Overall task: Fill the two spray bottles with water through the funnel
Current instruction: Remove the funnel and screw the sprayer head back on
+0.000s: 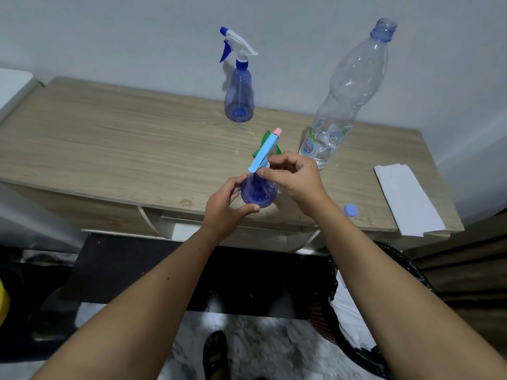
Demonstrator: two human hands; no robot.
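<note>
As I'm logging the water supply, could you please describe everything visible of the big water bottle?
The water bottle is tall, clear plastic with a blue-tinted neck, standing upright and uncapped at the back right of the table. A white, green and blue label wraps its lower part. Water fills only the bottom portion. Neither hand touches it; a blue cap lies apart near the table's front edge.

Wooden table (109,138) against pale wall (137,31). White folded paper (406,198) at table's right edge, overhanging front-right corner. Dark mat (123,270) on floor below table's front edge. Lined waste basket (356,311) on floor under front-right corner, white paper inside. Sandalled foot (216,355) on marbled floor (274,349). Yellow object (3,303) at far left, cut off.
</note>
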